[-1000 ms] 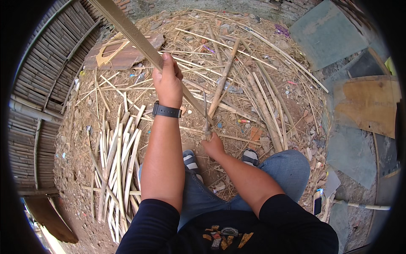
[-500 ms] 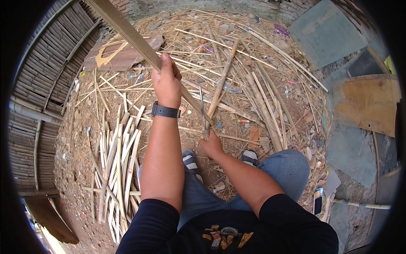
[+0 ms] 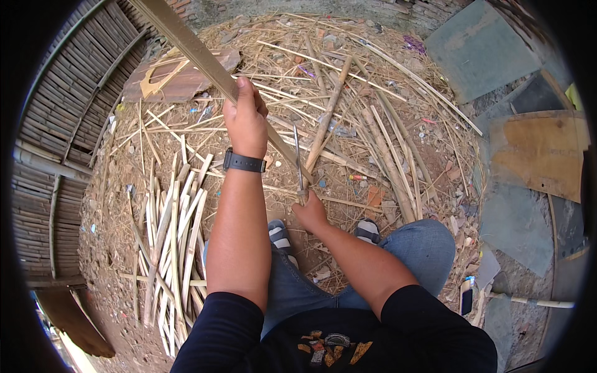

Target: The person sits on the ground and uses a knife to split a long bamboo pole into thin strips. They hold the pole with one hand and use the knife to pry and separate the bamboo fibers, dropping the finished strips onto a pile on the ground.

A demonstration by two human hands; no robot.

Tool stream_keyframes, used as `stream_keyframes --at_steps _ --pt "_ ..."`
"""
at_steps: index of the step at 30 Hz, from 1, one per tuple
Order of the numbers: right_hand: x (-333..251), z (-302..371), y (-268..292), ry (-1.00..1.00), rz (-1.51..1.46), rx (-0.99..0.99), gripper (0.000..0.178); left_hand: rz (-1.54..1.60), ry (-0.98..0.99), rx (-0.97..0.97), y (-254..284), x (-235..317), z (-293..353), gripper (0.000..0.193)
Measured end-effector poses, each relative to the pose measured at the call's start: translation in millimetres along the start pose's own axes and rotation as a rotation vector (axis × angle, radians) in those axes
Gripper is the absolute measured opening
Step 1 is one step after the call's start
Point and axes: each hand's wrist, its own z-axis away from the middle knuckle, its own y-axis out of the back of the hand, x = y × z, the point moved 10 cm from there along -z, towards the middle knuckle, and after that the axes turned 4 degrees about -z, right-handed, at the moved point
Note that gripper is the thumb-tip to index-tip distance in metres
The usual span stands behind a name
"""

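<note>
My left hand (image 3: 247, 121) is closed around a long, broad bamboo strip (image 3: 193, 53). The strip slants from the top left down to the right, its lower end near a round bamboo pole (image 3: 329, 115) on the ground. In my right hand (image 3: 313, 213) is the handle of a long knife (image 3: 297, 152), the fingers wrapped round it. Its narrow blade points away from me, beside the strip's lower part; whether the two touch I cannot tell. A dark watch (image 3: 244, 161) is on my left wrist.
A heap of split bamboo strips (image 3: 177, 248) lies to my left. More bamboo pieces (image 3: 388, 165) are strewn ahead and right, among straw and rubble. A bamboo-slat wall (image 3: 71, 105) stands at left, grey sheets (image 3: 482, 53) at right. A phone (image 3: 466, 299) lies by my right knee.
Hardly anything differs. The bamboo strip's upper end and my left hand have shifted very slightly; the knife and my right hand look almost unmoved.
</note>
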Motion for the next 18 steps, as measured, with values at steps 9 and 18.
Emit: stream_keyframes --at_steps 9,18 --pt "2.5 -2.4 -1.2 0.057 -0.020 0.018 0.047 0.010 0.005 -0.013 -4.1 -0.1 1.1 0.037" --pt "-0.5 0.5 2.7 0.039 -0.006 0.016 0.048 -0.031 0.009 -0.023 -6.7 0.4 1.8 0.036"
